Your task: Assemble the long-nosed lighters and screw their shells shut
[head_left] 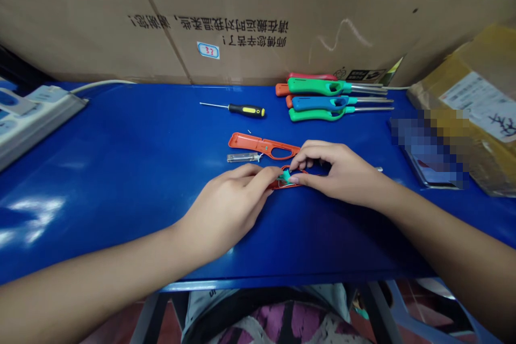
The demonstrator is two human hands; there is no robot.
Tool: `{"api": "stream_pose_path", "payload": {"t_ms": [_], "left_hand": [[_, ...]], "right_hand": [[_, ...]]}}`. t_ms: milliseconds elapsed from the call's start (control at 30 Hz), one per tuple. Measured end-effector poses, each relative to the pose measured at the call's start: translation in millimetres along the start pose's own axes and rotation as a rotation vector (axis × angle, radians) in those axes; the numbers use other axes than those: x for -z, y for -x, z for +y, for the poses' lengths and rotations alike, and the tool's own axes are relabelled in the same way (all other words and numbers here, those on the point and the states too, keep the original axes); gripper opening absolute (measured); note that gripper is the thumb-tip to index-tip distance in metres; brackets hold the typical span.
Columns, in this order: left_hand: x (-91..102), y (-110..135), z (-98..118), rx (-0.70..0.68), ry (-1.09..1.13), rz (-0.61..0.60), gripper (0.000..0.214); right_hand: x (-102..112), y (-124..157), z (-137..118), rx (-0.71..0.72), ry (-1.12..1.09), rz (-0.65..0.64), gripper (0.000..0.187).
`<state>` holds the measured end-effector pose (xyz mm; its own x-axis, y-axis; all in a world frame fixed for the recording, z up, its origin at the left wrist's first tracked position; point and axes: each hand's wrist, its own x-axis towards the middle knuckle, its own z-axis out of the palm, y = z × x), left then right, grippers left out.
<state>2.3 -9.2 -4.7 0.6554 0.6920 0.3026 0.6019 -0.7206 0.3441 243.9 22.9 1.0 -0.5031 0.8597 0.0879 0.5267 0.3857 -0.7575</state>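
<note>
Both of my hands meet over an orange lighter shell half (277, 185) on the blue table, covering most of it. My left hand (231, 207) is closed on the shell's left part, fingertips against a small teal trigger piece (285, 176) inside it. From the other side, the thumb and index finger of my right hand (342, 174) close at the same teal piece; their exact contact is partly hidden. Just beyond lies the matching orange shell half (250, 143), hollow side up. A clear fuel tank (242, 157) with a white end rests between that half and my left hand.
A black-and-yellow screwdriver (246, 110) lies farther back. Several assembled lighters (318, 102) are stacked against a large cardboard box (226, 11). A phone (427, 156) and a taped carton (475, 107) stand at right, a white power strip (40, 115) at left. The table's front edge (258, 280) is near me.
</note>
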Motion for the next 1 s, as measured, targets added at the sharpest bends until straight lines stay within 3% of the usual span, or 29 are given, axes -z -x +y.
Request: {"api": "stream_pose_path", "payload": {"t_ms": [367, 600, 1000], "left_hand": [[3.8, 0.3, -2.1, 0.039, 0.059, 0.044, 0.035], [3.2, 1.5, -4.2, 0.0, -0.032, 0.06, 0.024], [1.6, -0.1, -7.0, 0.019, 0.05, 0.019, 0.022]], "right_hand": [[-2.7, 1.4, -2.1, 0.078, 0.162, 0.039, 0.01], [1.0, 0.8, -5.3, 0.071, 0.166, -0.011, 0.008], [1.8, -0.2, -7.9, 0.045, 0.109, 0.035, 0.015]]}}
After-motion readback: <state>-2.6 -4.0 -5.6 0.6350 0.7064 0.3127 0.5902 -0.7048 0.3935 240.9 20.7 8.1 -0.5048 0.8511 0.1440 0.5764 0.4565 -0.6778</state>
